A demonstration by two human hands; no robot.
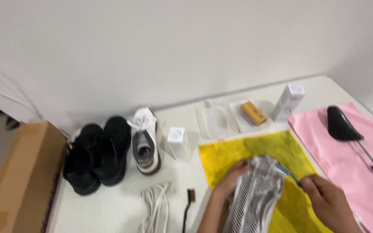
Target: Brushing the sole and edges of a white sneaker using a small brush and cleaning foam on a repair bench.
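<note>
Gripping upturned shoe (255, 194) over yellow cloth (255, 149): both hands.

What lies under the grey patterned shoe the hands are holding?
A yellow cloth is spread on the white table beneath the grey patterned shoe. The cloth under the shoe and both hands is covered, so anything there cannot be seen.

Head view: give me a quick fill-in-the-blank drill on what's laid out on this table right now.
1. The grey-and-white patterned shoe sole held by the left hand and the right hand lies over a ____ cloth.
2. The black shoe tree rests on the ____ cloth.
3. The pair of black shoes sits beside a brown ____ box.

Missing words: yellow; pink; cardboard
</note>
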